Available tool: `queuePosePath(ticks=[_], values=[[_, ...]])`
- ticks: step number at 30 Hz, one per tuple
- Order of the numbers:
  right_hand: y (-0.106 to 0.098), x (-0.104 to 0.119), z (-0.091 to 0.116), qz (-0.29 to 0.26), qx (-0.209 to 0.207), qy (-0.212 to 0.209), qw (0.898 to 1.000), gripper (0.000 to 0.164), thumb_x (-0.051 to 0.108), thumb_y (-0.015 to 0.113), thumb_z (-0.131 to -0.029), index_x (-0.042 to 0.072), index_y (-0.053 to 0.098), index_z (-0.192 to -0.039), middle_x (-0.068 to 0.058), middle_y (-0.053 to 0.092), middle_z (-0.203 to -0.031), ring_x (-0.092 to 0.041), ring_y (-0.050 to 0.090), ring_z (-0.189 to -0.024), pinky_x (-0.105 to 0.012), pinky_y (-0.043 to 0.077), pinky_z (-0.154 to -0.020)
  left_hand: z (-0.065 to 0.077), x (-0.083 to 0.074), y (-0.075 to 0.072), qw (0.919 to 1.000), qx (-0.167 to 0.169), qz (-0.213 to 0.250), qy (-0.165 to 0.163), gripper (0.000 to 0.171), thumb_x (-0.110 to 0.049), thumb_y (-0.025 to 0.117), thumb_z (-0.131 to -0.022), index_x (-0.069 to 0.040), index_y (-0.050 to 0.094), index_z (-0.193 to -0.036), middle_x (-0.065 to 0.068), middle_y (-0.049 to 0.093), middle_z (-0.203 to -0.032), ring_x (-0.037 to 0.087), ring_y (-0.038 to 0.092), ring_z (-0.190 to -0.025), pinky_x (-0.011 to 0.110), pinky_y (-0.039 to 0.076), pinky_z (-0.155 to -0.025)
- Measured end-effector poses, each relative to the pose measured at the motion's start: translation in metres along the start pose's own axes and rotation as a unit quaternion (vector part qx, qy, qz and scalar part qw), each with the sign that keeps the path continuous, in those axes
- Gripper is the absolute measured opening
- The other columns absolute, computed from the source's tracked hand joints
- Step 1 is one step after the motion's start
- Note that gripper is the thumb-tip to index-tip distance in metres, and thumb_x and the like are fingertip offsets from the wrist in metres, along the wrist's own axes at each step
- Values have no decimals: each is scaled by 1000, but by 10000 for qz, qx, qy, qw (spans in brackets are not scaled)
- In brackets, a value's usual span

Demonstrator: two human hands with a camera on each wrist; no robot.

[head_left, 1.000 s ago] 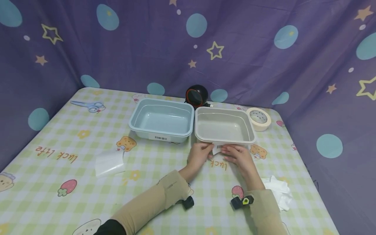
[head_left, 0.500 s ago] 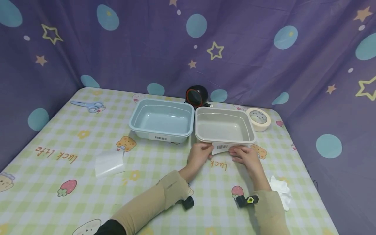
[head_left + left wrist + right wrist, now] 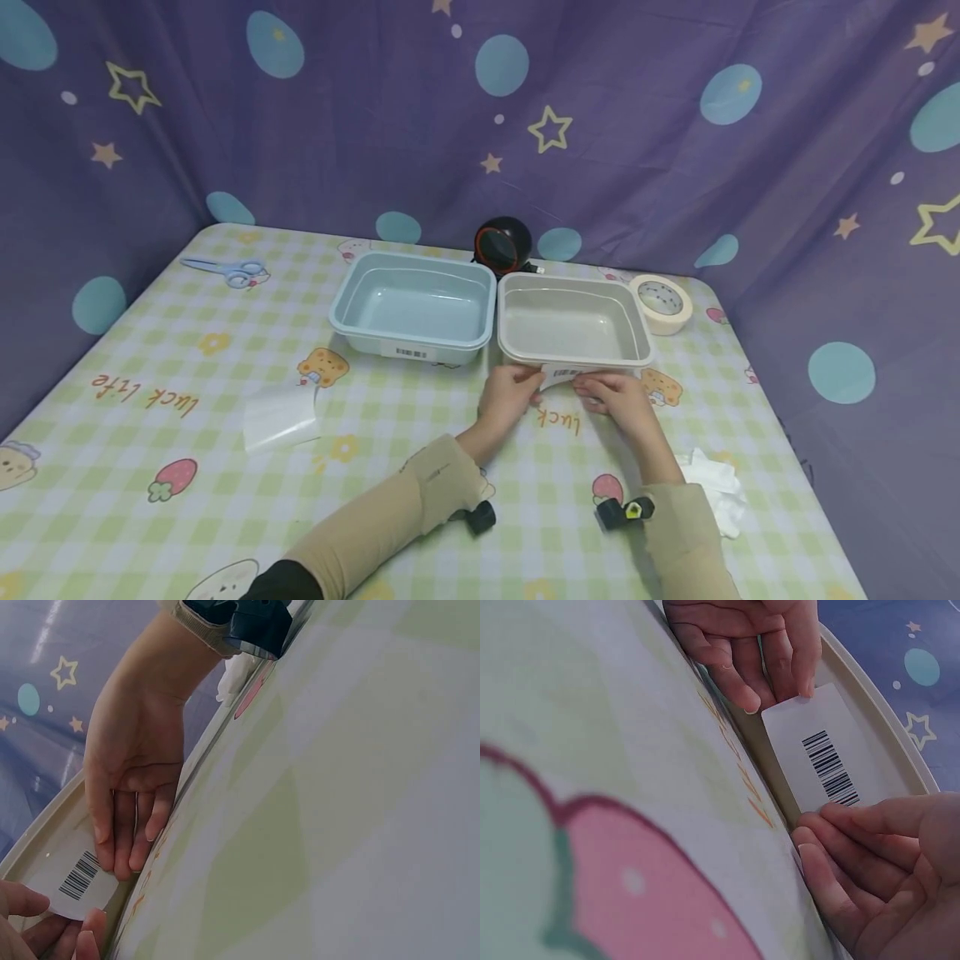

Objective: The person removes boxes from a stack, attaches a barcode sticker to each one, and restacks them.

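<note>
A white barcode label [image 3: 558, 374] lies against the front wall of the grey plastic basin [image 3: 573, 325], below its rim. My left hand [image 3: 504, 404] pinches the label's left end between thumb and fingers. At the other end, the nearly straight fingers of my right hand [image 3: 626, 406] touch the label. Its lower edge stands slightly away from the wall in the head view. Both wrist views show the black bars between the hands, on the label [image 3: 81, 881] and the label [image 3: 831, 769]. To the left, a light blue basin [image 3: 420, 312] bears a similar barcode label [image 3: 409, 351].
Behind the basins stands a round black object [image 3: 502, 247]. A roll of masking tape [image 3: 662, 305] sits right of the grey basin. Blue scissors [image 3: 231, 272] lie far left. A glossy white sheet [image 3: 281, 418] is at left, and a crumpled white tissue [image 3: 718, 492] by the right forearm.
My right hand slid right along the label, uncovering its barcode, then came back a little left. The label lies flatter against the grey basin now. My left hand has kept its place.
</note>
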State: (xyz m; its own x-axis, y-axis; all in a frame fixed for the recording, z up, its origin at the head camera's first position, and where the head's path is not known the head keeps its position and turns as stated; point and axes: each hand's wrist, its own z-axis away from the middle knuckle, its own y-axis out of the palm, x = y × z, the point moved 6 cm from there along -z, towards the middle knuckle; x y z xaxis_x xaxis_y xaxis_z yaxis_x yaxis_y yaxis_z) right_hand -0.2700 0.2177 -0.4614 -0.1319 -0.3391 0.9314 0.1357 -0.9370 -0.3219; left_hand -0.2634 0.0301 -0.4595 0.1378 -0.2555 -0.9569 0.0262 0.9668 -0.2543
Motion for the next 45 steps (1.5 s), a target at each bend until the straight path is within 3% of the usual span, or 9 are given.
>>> queuePosePath(ticks=[8,15,18,24,32,41,45], values=[[-4,2,2,-429,33,-14,9991,35,11,53,-99,-12,56,-125,-23,66,-118,-1,70,-88,-24,58,-79,0,1,-1,9999,28,85,-62,25,-25,65,-91,-8,72,-107,7,74,-85,8,56,-53,18,40,-45],[5,9,4,-1389,126,67,9902,34,15,55,-98,-8,58,-124,4,76,-99,-6,71,-91,-27,58,-82,0,1,-1,9999,61,131,-26,24,-24,65,-91,-7,72,-106,9,73,-79,7,52,-50,18,40,-44],[9,10,5,-1719,97,141,9850,32,13,55,-98,-9,59,-121,8,76,-95,-7,72,-90,-26,58,-82,0,1,-1,10000,46,87,0,24,-24,65,-91,-7,73,-106,10,74,-79,6,52,-49,18,39,-43],[25,11,3,-2012,396,227,9785,41,11,50,-100,-16,48,-130,8,75,-97,-5,71,-93,-24,57,-85,0,1,-2,10000,34,60,13,25,-25,64,-92,-7,73,-106,11,73,-76,4,50,-47,17,39,-43],[41,17,1,-2341,589,220,9702,38,9,49,-100,-16,49,-129,8,74,-93,-6,71,-90,-25,57,-84,0,2,0,9993,117,355,38,26,-22,64,-91,-4,72,-107,17,72,-74,8,54,-48,17,44,-43],[35,13,0,-2262,762,199,9709,43,12,48,-101,-16,45,-133,8,74,-98,-6,70,-96,-24,56,-88,-1,7,-1,9990,88,378,-242,25,-16,60,-91,1,70,-107,16,71,-70,6,52,-44,16,42,-39],[23,9,1,-2342,605,259,9700,38,13,50,-101,-11,53,-129,8,74,-98,-7,70,-96,-24,56,-87,-2,8,-1,9980,96,536,-331,25,-13,59,-90,3,69,-105,17,72,-72,6,53,-44,18,46,-41]])
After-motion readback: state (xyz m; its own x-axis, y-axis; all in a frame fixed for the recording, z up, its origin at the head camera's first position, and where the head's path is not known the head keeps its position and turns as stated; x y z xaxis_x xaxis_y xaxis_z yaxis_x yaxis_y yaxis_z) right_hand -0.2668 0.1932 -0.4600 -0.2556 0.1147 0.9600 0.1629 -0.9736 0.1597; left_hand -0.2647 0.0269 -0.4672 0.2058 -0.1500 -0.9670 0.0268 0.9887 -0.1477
